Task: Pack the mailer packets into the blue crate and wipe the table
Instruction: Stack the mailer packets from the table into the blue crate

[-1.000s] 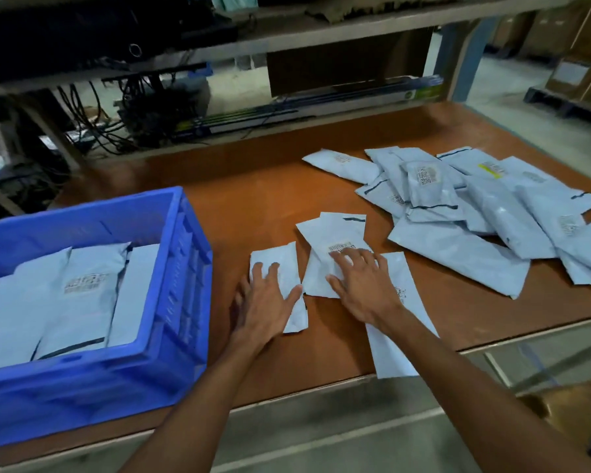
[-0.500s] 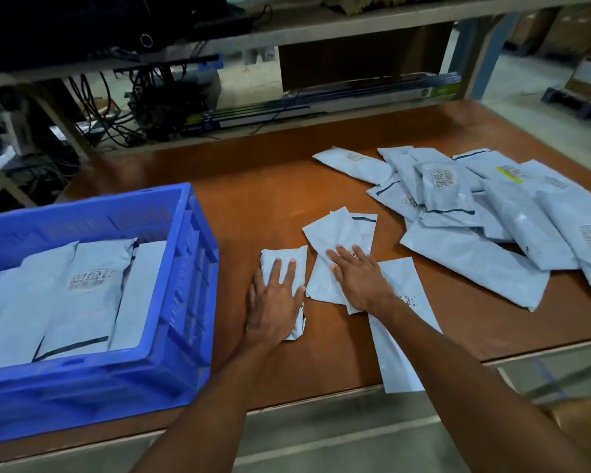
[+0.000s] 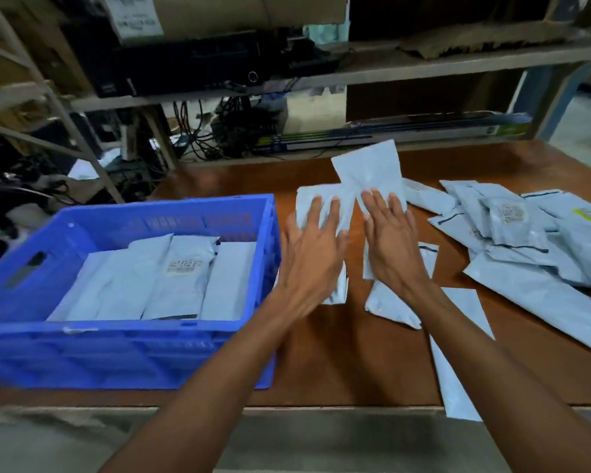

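1. Head view: my left hand (image 3: 313, 247) lies with its fingers spread flat over a small mailer packet (image 3: 316, 208), just right of the blue crate (image 3: 127, 349). I cannot tell whether it is gripping the packet or only pressing on it.
2. My right hand (image 3: 391, 240) sits just beside the left, fingers spread over a second packet (image 3: 369, 172) whose far end tilts up off the table (image 3: 338, 356); whether a thumb pinches it from below is hidden.
3. The crate stands at the near left of the table, with several packets (image 3: 181, 278) lying side by side inside.
4. A loose pile of packets (image 3: 526, 254) covers the right side of the table.
5. One long packet (image 3: 458, 353) under my right forearm overhangs the near edge.
6. Shelving (image 3: 423, 68) with cables stands beyond the far edge.
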Available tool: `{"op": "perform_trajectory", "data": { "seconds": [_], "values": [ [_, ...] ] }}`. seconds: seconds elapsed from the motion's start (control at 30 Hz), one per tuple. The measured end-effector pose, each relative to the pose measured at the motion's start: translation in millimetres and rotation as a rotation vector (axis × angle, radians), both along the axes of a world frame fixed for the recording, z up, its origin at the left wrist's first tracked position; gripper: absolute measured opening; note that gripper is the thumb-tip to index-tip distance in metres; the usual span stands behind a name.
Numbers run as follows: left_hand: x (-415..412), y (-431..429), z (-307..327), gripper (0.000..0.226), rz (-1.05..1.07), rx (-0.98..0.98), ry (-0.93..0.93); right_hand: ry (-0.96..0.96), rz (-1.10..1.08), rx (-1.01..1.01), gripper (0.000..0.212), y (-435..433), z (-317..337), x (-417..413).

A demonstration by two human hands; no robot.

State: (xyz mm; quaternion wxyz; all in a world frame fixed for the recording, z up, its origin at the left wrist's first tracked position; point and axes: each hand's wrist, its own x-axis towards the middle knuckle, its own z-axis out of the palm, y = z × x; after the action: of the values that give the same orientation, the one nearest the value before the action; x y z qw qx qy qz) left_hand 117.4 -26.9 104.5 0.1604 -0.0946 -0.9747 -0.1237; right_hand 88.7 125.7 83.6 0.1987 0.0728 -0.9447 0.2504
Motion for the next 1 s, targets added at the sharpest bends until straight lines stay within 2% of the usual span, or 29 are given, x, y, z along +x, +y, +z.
{"op": "perform_trajectory", "data": {
  "seconds": [0.17,0.23,0.4,0.5,0.6,0.7,0.83,0.9,1.0],
  "values": [
    [0.7,-99.9,86.3,0.056,0.092,0.061,0.218,0.162,0.09,0.005,0.047,-83.0,68.5,7.9],
    [-10.2,-160.5,90.1,0.058,0.138,0.033,0.207,0.15,0.142,0.02,0.047,-119.7,82.2,12.8],
    [-13.3,-305.7,61.2,0.058,0.263,-0.071,0.043,0.06,0.257,0.123,0.046,-217.8,80.1,20.6],
    [-8.7,-372.6,27.8,0.051,0.292,-0.121,-0.096,-0.057,0.273,0.29,0.044,-263.8,54.3,21.6],
    [-18.5,-427.5,3.4,0.05,0.388,-0.051,-0.267,-0.183,0.205,0.469,0.036,-284.1,24.0,17.4],
    [-34.6,-451.9,-9.3,0.05,0.357,-0.071,-0.448,-0.492,0.125,0.53,0.035,-287.7,12.1,6.0],
    [-55.8,-463.8,-26.2,0.063,0.277,-0.174,-0.584,-0.854,0.133,0.594,0.052,-289.6,13.1,4.3],
    [-60.0,-470.1,-29.9,0.063,0.217,-0.224,-0.699,-0.924,0.153,0.591,0.057,-290.4,15.7,4.5],
    [-64.4,-483.3,-32.1,0.066,0.206,-0.279,-0.818,-0.925,0.096,0.621,0.072,-287.8,15.6,-4.8]
  ]
}}
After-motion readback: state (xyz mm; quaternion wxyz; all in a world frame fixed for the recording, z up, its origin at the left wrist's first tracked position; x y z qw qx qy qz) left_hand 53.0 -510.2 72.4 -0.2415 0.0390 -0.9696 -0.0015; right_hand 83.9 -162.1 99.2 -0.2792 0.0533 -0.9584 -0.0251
